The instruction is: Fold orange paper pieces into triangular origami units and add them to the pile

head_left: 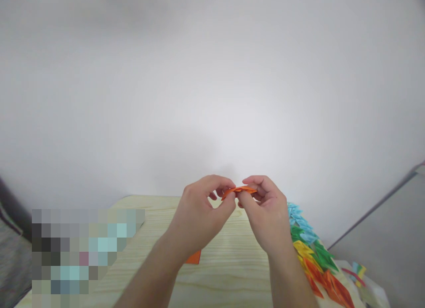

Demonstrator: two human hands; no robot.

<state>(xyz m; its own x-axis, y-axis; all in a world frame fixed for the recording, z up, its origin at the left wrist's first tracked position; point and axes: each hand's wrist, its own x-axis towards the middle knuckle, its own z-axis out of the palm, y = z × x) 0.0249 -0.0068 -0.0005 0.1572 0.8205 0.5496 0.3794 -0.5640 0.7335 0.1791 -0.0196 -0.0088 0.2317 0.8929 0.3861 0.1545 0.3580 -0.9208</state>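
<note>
A small piece of folded orange paper (239, 190) is held up above the far part of the table, in front of the wall. My left hand (209, 208) pinches its left end between thumb and fingers. On the other side, my right hand (265, 210) has its thumb against the near side of the paper, with the fingers curled behind. Parts of the paper are covered by the fingertips. Below my left wrist lies a flat orange paper (193, 257), partly hidden by the forearm.
Folded paper pieces in blue (300, 219), green (323, 255), yellow (307, 253) and orange (334, 288) line the right edge of the pale wooden table (229, 272). A pixelated patch covers the left side. A white wall (212, 99) stands behind.
</note>
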